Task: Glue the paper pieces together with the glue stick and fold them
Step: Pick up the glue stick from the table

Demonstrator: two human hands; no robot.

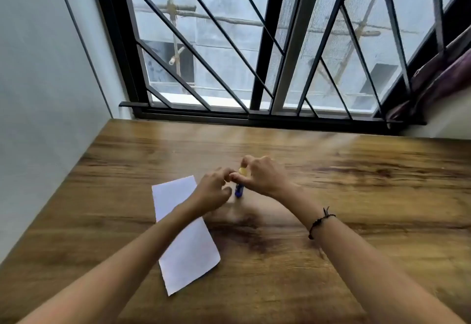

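A white sheet of paper point(187, 242) lies flat on the wooden table point(356, 196), left of centre, partly under my left forearm. A glue stick point(239, 188) with a blue body and a yellow top stands upright just beyond the paper's far right corner. My right hand point(262, 176) pinches its yellow top from the right. My left hand point(214, 191) is curled beside the stick, fingertips meeting the right hand's at the top; whether it grips the stick is unclear. The frame is motion-blurred.
A grey wall runs along the table's left edge. A barred window with a black frame closes off the far edge. Purple cloth point(438, 79) hangs at the far right. A black cord bracelet point(319, 221) is on my right wrist.
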